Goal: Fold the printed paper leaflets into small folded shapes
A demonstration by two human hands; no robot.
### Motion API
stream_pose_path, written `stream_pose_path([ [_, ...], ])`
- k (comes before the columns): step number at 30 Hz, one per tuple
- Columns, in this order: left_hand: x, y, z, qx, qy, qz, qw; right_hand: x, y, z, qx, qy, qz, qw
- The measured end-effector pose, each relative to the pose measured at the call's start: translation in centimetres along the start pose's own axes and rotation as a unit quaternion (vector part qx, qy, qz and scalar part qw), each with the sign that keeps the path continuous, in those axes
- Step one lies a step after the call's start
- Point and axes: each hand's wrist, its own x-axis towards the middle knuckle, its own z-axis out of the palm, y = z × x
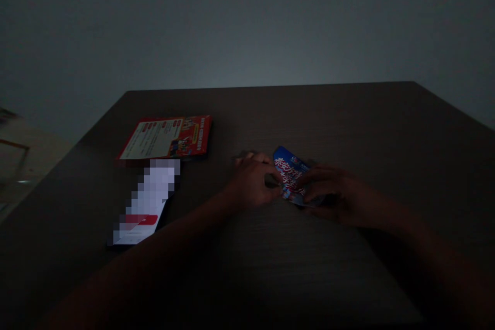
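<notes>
A small glossy blue printed card (291,167) with large white and red lettering lies between my hands, low over the dark tabletop. My left hand (255,180) pinches its left edge, thumb and forefinger meeting in a ring. Over the card's right side my right hand (334,193) is curled, with fingertips on the printed face and the thumb near its lower edge. Part of the card is hidden under those right fingers. In the dim light I cannot tell whether it is a single sheet or folded.
A red and white printed box or booklet (166,139) lies at the table's back left. Nearer me, beside my left forearm, is a phone (149,206) with a lit screen, partly blurred out. The wooden table (328,113) ends near a grey wall (247,26).
</notes>
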Motion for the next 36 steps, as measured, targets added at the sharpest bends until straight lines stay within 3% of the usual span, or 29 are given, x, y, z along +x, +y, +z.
stream_pose_path([
  [9, -0.2, -0.1, 0.0, -0.002, -0.005, -0.011, 1.000, 0.1, 0.2, 0.0, 0.065, 0.008, 0.037, 0.997],
  [20, -0.4, 0.2, 0.0, 0.003, -0.012, -0.015, 1.000, 0.6, 0.4, 0.6, 0.060, 0.029, 0.110, 0.992],
  [28, -0.4, 0.1, -0.1, 0.002, -0.012, -0.018, 1.000, 1.2, 0.6, 1.3, -0.034, 0.057, 0.164, 0.984],
  [36, -0.5, 0.1, -0.2, -0.006, -0.011, -0.017, 1.000, 1.4, 0.8, 2.2, -0.142, 0.044, 0.192, 0.970],
])
